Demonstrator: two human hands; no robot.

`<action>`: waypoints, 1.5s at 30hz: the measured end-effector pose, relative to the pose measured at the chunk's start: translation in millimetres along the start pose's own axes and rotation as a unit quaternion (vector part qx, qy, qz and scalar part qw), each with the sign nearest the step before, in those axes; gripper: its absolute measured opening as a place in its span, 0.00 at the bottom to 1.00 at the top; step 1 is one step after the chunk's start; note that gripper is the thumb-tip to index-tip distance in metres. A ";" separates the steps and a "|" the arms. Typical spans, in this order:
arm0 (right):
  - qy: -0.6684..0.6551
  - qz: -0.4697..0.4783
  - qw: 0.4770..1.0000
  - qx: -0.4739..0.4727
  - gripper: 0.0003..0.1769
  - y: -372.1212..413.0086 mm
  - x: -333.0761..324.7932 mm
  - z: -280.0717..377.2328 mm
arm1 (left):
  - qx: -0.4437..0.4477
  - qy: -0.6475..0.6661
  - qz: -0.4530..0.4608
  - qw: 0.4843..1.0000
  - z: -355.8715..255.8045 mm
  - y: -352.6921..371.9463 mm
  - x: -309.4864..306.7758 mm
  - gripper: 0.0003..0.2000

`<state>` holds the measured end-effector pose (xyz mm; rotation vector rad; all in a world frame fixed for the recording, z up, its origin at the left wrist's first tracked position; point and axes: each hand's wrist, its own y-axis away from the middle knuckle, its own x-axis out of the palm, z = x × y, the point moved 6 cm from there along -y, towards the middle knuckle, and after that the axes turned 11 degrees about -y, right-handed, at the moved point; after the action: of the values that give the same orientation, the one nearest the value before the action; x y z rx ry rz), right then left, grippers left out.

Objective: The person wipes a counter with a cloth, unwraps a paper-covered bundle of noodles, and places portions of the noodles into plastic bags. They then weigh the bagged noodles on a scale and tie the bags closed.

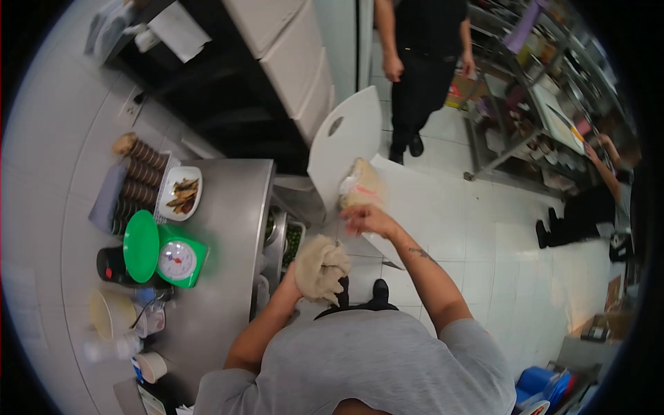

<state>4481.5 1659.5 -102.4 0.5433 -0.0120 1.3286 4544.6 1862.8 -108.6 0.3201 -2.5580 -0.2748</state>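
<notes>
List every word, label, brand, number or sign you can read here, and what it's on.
No text can be read with certainty.
Green scale: dial markings, too small and blurred.
Hanging paper: no legible writing.
Pale package on the white chair: pink marks, unreadable.
Black container: small red mark, too blurred.

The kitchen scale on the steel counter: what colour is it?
Bright green, both the body and the round pan; it shows in the head view.

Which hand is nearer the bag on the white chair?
Right. The right hand is at the near end of the bag; the left hand is farther back, holding the beige cloth.
</notes>
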 end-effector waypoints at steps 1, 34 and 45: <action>0.156 -0.083 0.983 -0.046 0.22 -28.5 -27.4 -7.3 | -0.052 0.220 -0.040 0.973 9.1 14.1 -19.0 0.20; 0.541 -0.164 0.798 -0.208 0.27 30.0 -155.3 -115.3 | -0.099 -0.770 -0.513 0.366 -74.9 118.1 -23.3 0.30; 0.219 0.014 0.974 -0.055 0.22 91.6 32.2 58.4 | -0.410 -0.435 -0.734 0.322 101.2 476.7 30.7 0.28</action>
<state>4422.8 1679.0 -7.5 0.1486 0.2689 1.4424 4383.5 2320.6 -54.7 2.3905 -1.2166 -2.7776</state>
